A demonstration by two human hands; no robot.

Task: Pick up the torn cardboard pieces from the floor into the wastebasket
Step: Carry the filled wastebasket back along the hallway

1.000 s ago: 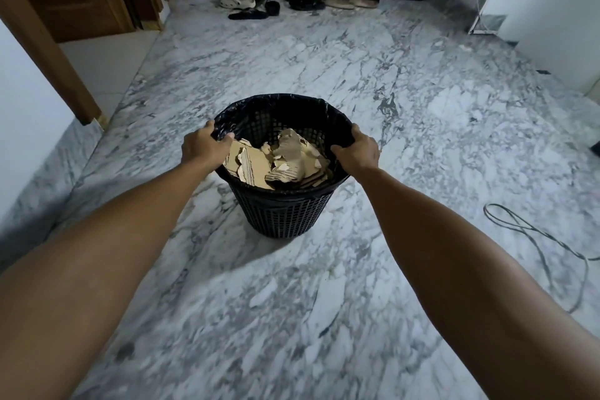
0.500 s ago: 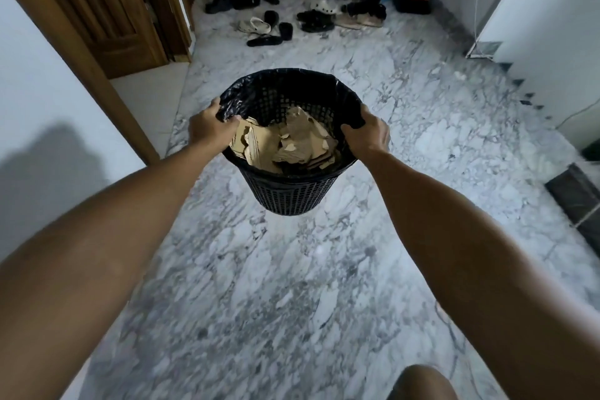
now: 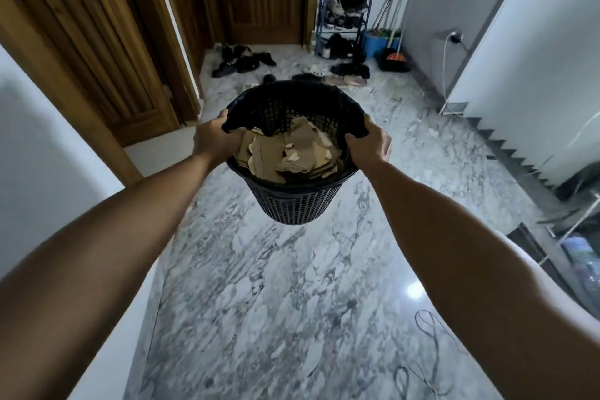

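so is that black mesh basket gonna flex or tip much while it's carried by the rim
The wastebasket probably flexes slightly: thin open mesh walls. It is likely light, holding only cardboard pieces. Tipping seems unlikely, since the left hand and right hand grip opposite rim sides.

Beneath the wastebasket (image 3: 293, 201) I hold, the marble floor (image 3: 276, 295) lies open; beyond it, scattered shoes (image 3: 242, 63) and a shoe rack (image 3: 344, 26) block the far end; a loose cord (image 3: 425, 357) lies nearer me, to its right
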